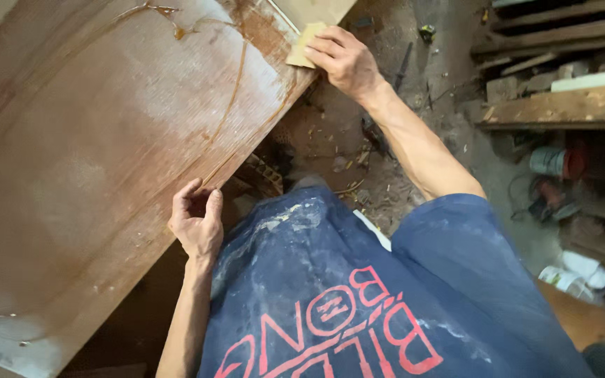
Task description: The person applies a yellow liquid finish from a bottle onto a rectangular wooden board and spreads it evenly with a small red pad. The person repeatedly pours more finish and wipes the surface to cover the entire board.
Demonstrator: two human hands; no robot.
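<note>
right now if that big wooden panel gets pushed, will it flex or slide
The wooden panel looks broad, flat and thick-edged, so probably stiff and heavy. Its dusty, sanded face may be slippery. The left hand steadies its edge and the right hand presses a sanding pad, suggesting it could shift.

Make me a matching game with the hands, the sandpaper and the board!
Things:
1. left hand
2. right hand
3. sandpaper
4. board

Descriptions:
A. tan, small, under fingers
B. big, brown, dusted white
C. grips the board's near edge
D. presses on the sandpaper at the far corner

Pairs: 1-C, 2-D, 3-A, 4-B
</note>
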